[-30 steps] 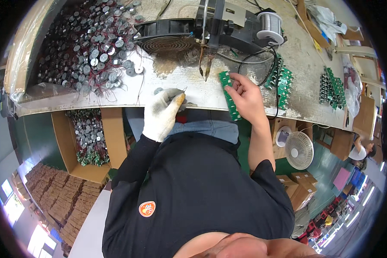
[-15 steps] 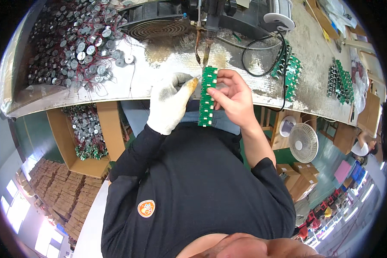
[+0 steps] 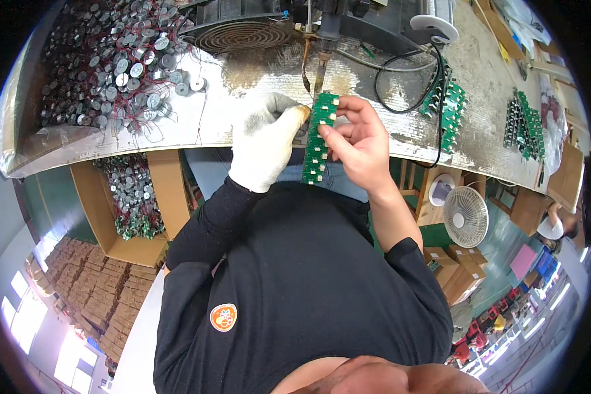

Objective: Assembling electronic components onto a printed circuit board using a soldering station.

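My right hand (image 3: pixel 358 141), bare, holds a long green circuit board strip (image 3: pixel 317 138) upright at the bench's near edge. My left hand (image 3: pixel 266 139) wears a white cotton glove with a brown-stained fingertip and pinches the strip's left side near its top. The strip's upper end sits just under the tips of two soldering irons (image 3: pixel 315 62) that hang down from a black fixture. Thin wire runs past the gloved fingertips.
A heap of round silver parts with red wires (image 3: pixel 108 59) covers the bench's left. A black fan grille (image 3: pixel 240 34), solder spool (image 3: pixel 433 23) and more green strips (image 3: pixel 450 108) lie behind. A cardboard box (image 3: pixel 131 203) and white fan (image 3: pixel 466 217) stand below.
The green strip came off the bench into both hands and rose toward the soldering tips. The view has tilted down and closer.
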